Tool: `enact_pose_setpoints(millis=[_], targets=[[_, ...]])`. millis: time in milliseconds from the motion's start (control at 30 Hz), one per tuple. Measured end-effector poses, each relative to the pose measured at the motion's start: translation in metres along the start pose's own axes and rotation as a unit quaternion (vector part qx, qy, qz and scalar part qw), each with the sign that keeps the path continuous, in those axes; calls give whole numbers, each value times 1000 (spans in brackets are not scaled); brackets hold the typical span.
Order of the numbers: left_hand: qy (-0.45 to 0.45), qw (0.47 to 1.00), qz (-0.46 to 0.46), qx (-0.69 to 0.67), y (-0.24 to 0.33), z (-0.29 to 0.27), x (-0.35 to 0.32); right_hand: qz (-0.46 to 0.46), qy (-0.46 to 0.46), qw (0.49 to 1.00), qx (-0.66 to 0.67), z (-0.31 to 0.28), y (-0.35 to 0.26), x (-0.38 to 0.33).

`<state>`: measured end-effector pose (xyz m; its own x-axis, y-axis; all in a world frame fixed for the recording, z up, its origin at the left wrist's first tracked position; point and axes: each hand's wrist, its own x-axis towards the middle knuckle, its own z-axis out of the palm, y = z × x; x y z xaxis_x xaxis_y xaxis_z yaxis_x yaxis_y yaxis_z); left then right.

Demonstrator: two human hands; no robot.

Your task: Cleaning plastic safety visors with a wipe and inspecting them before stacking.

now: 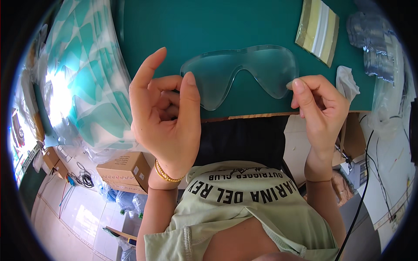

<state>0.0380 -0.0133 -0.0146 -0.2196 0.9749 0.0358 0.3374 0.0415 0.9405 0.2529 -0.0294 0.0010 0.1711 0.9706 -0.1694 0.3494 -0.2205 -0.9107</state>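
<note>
A clear goggle lens (248, 61), wide with a nose notch in its lower edge, is held up over the green tabletop near its front edge. My left hand (163, 108), with a gold bangle on the wrist, is closed on the lens's left end between thumb and a bent finger. The index finger of that hand points up, away from the lens. On the other side, my right hand (320, 102) pinches the lens's right end between thumb and curled fingers.
A stack of clear film sheets with green lens shapes (93, 82) lies at the left. A yellowish strip in film (320, 30), a crumpled white cloth (347, 82) and plastic-wrapped pieces (374, 48) lie at the right. Below stands a cardboard box (124, 172); a black cable (361, 200) hangs at the right.
</note>
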Motion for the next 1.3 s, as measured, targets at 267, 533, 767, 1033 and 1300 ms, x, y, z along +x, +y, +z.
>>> enact_pose_setpoints(millis=[267,533,767,1033,1300], targets=[[-16,1000,-9,23,2,1,3,-13,95,986,-134,-29,-18,17],[-7,1000,-2,16,0,0,0,-52,161,918,-359,-35,11,67],[-19,1000,7,-2,2,0,1,-16,18,998,-66,-39,-35,36],[-8,1000,-6,5,1,-3,0,25,-31,934,-354,-12,-84,33],[-11,1000,1,12,3,-2,-1,-87,-30,987,-128,-35,-31,23]])
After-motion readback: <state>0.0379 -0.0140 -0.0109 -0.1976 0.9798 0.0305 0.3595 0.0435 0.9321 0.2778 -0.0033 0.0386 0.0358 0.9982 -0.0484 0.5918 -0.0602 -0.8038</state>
